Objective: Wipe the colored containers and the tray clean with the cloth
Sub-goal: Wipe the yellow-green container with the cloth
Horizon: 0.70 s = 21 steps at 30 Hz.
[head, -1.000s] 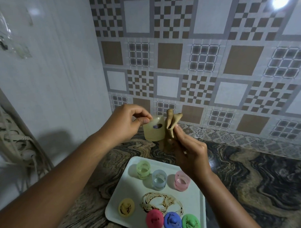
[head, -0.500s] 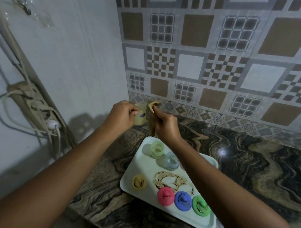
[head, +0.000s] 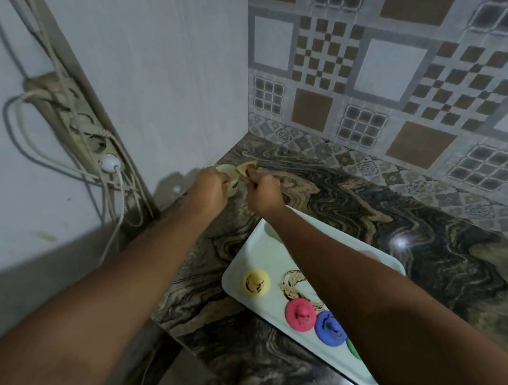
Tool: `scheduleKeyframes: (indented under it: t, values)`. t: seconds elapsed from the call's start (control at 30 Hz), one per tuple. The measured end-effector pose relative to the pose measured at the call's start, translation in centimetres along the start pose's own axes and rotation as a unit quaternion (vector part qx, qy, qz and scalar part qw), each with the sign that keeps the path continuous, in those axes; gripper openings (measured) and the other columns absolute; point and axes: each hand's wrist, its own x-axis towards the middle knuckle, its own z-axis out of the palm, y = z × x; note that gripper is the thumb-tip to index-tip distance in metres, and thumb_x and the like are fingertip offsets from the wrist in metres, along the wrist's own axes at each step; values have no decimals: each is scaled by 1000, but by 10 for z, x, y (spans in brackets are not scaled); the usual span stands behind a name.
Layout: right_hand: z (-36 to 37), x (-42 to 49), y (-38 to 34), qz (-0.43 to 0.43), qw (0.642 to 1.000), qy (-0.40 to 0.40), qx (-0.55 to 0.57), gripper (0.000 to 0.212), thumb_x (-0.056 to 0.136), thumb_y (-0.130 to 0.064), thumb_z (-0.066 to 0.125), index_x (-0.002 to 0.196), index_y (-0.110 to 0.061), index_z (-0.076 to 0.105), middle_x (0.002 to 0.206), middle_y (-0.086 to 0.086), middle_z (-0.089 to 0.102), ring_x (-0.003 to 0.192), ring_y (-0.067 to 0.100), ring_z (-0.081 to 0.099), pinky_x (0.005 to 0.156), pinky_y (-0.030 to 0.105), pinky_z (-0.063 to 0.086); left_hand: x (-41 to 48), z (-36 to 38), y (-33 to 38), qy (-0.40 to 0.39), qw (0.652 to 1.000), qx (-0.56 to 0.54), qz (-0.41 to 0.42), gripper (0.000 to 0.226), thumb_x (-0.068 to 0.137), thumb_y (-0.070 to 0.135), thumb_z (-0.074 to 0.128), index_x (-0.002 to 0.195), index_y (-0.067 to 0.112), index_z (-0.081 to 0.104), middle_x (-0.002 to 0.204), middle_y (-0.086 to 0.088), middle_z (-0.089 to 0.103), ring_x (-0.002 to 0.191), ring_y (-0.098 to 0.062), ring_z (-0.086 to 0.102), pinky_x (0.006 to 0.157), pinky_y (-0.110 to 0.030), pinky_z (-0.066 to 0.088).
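Note:
My left hand (head: 211, 188) grips a pale yellow container (head: 228, 173) above the counter's back left corner. My right hand (head: 263, 190) pinches a small tan cloth (head: 246, 167) and holds it against the container's rim. The white tray (head: 243, 259) lies below my right forearm, smeared with brown streaks (head: 292, 283). On it sit a soiled yellow lid (head: 256, 282), a pink lid (head: 300, 314), a blue lid (head: 329, 328) and a sliver of a green lid (head: 351, 347). My right arm hides the other containers on the tray.
The dark marbled counter (head: 362, 203) meets patterned wall tiles at the back and a white wall on the left. A power strip with tangled cables (head: 80, 132) hangs on that left wall. The counter's front edge runs under the tray.
The view has tilted down and to the left. Both hands with the yellow container and cloth now look farther away, near the counter's corner. My right arm now covers the small containers on the tray.

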Motion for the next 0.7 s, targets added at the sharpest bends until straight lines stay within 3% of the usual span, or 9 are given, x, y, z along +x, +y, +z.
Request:
scheduleKeyframes:
  t: [0.1, 0.17, 0.27, 0.43, 0.7]
  values:
    - [15, 1, 3, 23, 999, -19, 13, 36, 104, -15, 51, 135, 0, 62, 117, 29, 69, 105, 32, 64, 88, 31, 46, -5, 13, -14, -18, 999, 32, -9, 17, 78, -2, 57, 64, 3, 65, 68, -19, 59, 62, -35, 56, 58, -32, 35]
    - [23, 2, 5, 45, 998, -36, 23, 37, 103, -12, 51, 137, -1, 60, 117, 28, 69, 102, 24, 61, 87, 24, 40, -8, 24, -24, -33, 998, 52, -14, 12, 78, -2, 60, 71, 1, 69, 74, -21, 63, 67, -37, 58, 61, -32, 39]
    - [30, 1, 6, 41, 998, -37, 16, 38, 101, -12, 52, 137, -5, 61, 120, 26, 69, 111, 40, 64, 95, 34, 49, -12, 39, -36, -44, 997, 52, -31, 20, 84, 6, 59, 96, 5, 75, 98, -18, 68, 83, -35, 63, 74, -38, 53]
    - [37, 3, 10, 31, 998, -50, -4, 38, 102, -9, 50, 138, -4, 60, 118, 27, 68, 112, 42, 60, 88, 34, 45, -18, 39, -33, -87, 993, 62, -45, 21, 89, 10, 55, 90, -1, 73, 90, -22, 63, 78, -39, 59, 65, -32, 34]
    - [46, 3, 11, 34, 999, -38, 14, 38, 102, -8, 51, 138, -1, 60, 111, 28, 70, 108, 41, 62, 88, 33, 46, -25, 46, -40, -101, 989, 83, -64, 27, 85, 20, 55, 104, 18, 74, 99, -11, 67, 80, -34, 65, 66, -40, 56]
